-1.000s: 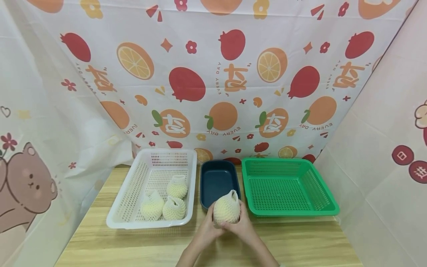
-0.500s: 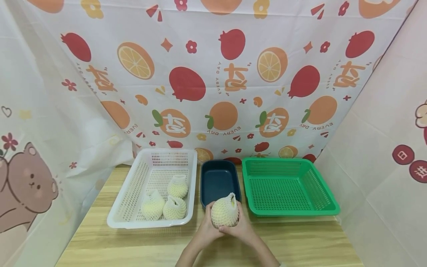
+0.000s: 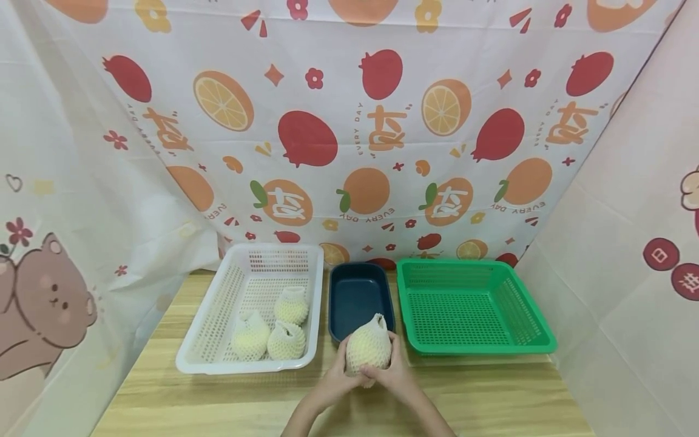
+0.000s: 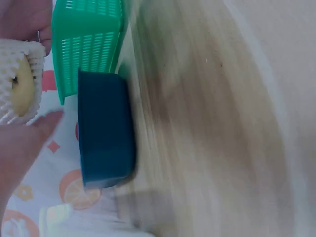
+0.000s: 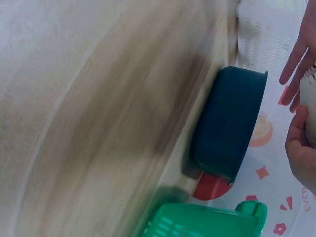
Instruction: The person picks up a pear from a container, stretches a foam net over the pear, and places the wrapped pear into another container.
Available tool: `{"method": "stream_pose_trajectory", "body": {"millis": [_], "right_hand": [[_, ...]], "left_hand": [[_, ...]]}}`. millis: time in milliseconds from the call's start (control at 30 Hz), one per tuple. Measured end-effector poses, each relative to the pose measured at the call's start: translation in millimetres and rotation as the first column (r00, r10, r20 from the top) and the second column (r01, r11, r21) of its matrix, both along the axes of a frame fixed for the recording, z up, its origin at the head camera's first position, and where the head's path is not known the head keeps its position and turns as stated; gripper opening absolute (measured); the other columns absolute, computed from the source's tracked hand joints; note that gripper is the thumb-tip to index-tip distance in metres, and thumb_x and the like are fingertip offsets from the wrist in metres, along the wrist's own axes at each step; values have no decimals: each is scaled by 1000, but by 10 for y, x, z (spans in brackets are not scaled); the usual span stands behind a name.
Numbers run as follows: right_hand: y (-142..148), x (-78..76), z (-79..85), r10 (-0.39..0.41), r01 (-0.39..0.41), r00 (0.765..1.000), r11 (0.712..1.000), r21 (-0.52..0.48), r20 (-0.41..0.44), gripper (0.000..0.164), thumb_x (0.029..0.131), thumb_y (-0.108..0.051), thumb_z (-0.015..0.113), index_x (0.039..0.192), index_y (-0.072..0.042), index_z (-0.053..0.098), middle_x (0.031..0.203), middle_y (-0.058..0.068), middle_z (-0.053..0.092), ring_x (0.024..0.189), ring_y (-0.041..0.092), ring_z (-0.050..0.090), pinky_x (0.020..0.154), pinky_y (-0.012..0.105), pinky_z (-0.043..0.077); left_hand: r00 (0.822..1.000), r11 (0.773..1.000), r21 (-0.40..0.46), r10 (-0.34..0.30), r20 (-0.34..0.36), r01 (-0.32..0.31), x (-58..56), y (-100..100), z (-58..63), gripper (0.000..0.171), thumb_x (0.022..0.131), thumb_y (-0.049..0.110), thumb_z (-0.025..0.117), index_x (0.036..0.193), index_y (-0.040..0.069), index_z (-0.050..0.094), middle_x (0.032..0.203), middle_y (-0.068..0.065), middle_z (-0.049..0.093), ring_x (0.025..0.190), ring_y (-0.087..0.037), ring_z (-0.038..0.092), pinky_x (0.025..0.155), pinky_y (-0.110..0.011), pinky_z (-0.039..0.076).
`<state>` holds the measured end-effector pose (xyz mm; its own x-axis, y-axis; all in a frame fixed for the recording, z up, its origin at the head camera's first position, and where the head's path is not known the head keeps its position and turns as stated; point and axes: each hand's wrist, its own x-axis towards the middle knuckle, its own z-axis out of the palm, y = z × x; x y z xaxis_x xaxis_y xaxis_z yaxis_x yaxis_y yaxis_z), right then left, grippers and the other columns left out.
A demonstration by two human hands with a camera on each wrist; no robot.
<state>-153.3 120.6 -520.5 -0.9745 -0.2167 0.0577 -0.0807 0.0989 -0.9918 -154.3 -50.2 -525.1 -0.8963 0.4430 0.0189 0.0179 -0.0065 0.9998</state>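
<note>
Both hands hold a yellow fruit in a white foam net (image 3: pixel 369 347), raised just in front of the dark blue tub (image 3: pixel 357 296). My left hand (image 3: pixel 337 381) grips its left side, and my right hand (image 3: pixel 397 375) grips its right side, the thumb across the near face. The net's gathered mouth points upward in the head view. Through it, in the left wrist view, the fruit's yellow skin (image 4: pixel 22 91) shows with a small dark spot. The right wrist view catches only the net's edge (image 5: pixel 308 94) between the hands.
On the left, a white basket (image 3: pixel 199 367) contains several netted fruits (image 3: pixel 250 341). A green basket (image 3: pixel 480 349) stands to the tub's right. All three containers sit on a wooden table (image 3: pixel 229 406), with a printed cloth (image 3: pixel 349 139) hanging behind.
The netted fruit has come down slightly toward the person and turned a little in both hands. The baskets and tub have stayed put.
</note>
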Motion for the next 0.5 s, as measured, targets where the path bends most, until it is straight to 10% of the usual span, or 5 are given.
{"method": "stream_pose_trajectory", "body": {"millis": [267, 500], "right_hand": [[6, -55, -121, -1, 9, 999, 977, -214, 35, 81, 83, -13, 66, 140, 6, 12, 133, 31, 29, 116, 38, 40, 85, 32, 46], [11, -81, -90, -117, 128, 988, 985, -112, 102, 75, 86, -24, 63, 141, 4, 19, 140, 29, 26, 125, 41, 31, 95, 43, 38]], "left_hand": [[996, 992, 120, 27, 86, -37, -51, -74, -36, 62, 95, 20, 46, 143, 1, 13, 144, -25, 19, 130, -37, 23, 101, -51, 27], [983, 977, 122, 162, 90, -172, -54, -27, -25, 59, 92, 19, 57, 138, -2, 25, 135, -23, 35, 116, -32, 44, 91, -37, 42]]}}
